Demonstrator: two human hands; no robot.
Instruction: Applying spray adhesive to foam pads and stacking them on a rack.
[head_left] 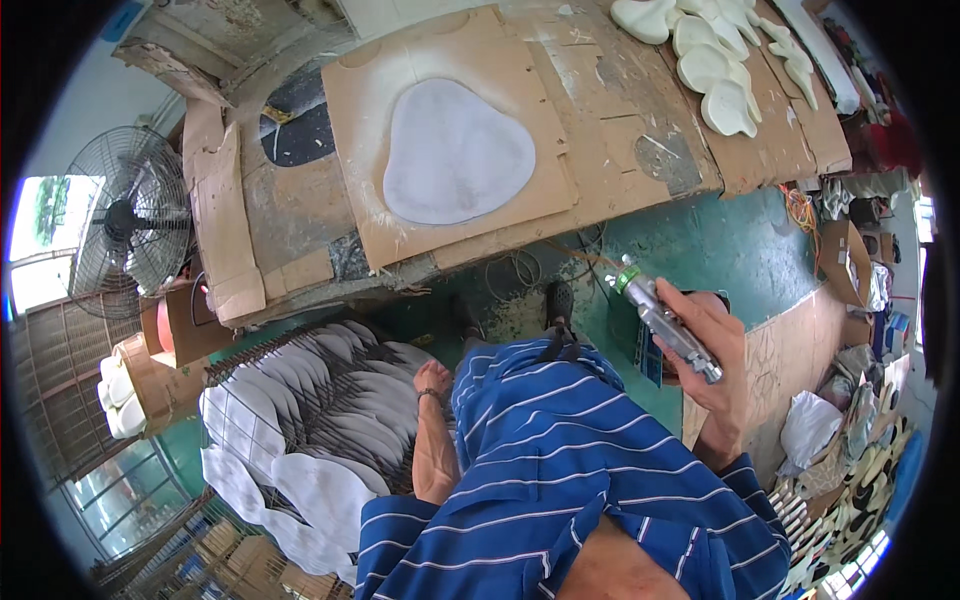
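My right hand [708, 345] is wrapped round a silver spray gun [672, 327] with a green ring near its nozzle end. The gun is held off to the right of my body, its green end toward the bench. On a sheet of cardboard [350, 170] on the bench lies a flat, rounded grey-white pad [458, 152], with pale overspray around it. My left hand [432, 377] hangs low by my left side, fingers curled in, with nothing visible in it. Close beside it is a wire rack [300, 352] packed with several similar grey pads [322, 490].
The bench [620, 130] is covered with worn cardboard. Cream moulded pieces [722, 80] lie at its far right. A large fan [125, 220] stands left. Hoses [515, 275] lie on the floor below the bench edge. Boxes [845, 262] and a white bag [812, 430] are at right.
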